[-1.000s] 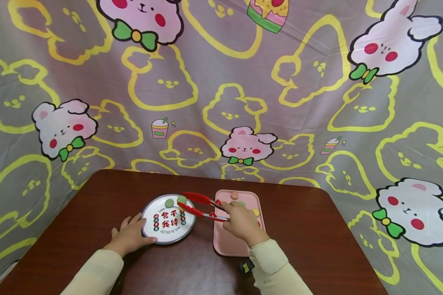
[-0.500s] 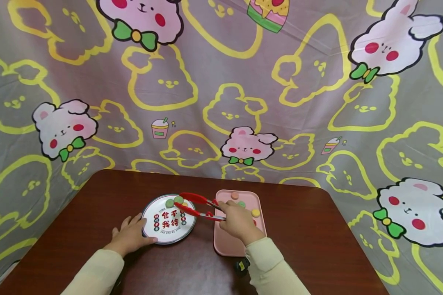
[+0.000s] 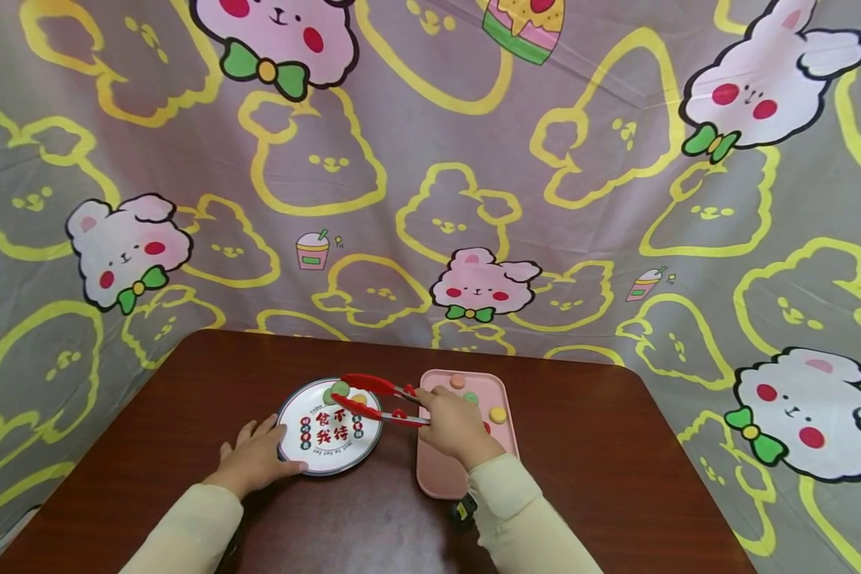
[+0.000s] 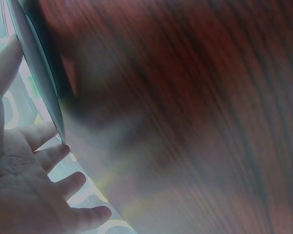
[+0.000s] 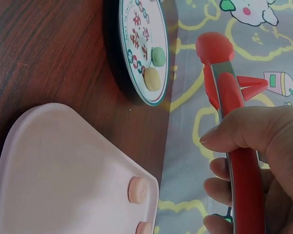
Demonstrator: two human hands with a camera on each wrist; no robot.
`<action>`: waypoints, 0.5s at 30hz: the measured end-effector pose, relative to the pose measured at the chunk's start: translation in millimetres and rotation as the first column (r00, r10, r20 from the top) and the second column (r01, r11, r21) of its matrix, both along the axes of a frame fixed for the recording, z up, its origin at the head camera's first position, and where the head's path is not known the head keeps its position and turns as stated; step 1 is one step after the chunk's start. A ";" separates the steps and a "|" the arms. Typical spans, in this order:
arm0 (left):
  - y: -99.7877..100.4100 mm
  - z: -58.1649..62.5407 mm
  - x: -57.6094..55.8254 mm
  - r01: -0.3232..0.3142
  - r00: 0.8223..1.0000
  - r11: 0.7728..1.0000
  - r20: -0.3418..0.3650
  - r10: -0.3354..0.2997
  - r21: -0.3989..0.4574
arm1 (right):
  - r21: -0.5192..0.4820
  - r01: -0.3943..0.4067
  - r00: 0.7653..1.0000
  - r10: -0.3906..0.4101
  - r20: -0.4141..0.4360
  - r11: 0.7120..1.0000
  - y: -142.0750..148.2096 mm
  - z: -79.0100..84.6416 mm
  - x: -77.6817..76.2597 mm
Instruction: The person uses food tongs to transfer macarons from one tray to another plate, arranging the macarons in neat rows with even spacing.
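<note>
My right hand (image 3: 455, 422) grips red-and-metal tongs (image 5: 241, 161) over the white plate (image 3: 328, 458) with red lettering. Between the tong tips in the head view is a green macaron (image 3: 340, 388); whether it touches the plate I cannot tell. A second green macaron (image 5: 158, 57) and a yellow macaron (image 5: 152, 79) lie on the plate. At the plate's left side, my left hand (image 3: 254, 458) touches the rim with its thumb and some fingers, the fingers spread and fairly straight (image 4: 29, 180).
A pink tray (image 3: 438, 474) holding several macarons, among them a yellow macaron (image 3: 498, 414), lies right of the plate, partly under my right hand. Both stand on a dark brown table (image 3: 595, 470). A patterned cloth (image 3: 402, 119) hangs behind the table.
My right hand has moved left, carrying the tongs and the green macaron across the plate towards the other green macaron. The left hand stays at the rim.
</note>
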State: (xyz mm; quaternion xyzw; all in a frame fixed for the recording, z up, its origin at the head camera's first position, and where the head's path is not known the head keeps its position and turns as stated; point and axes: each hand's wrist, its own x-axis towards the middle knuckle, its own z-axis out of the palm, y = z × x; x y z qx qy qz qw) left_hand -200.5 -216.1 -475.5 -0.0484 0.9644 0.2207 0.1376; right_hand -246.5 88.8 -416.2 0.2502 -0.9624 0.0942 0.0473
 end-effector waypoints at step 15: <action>-0.8 -2.1 -0.3 0.002 1.000 1.000 -0.022 -0.002 -0.005 | 0.006 0.022 0.998 -0.023 0.055 1.000 -14.3 -2.7 -2.9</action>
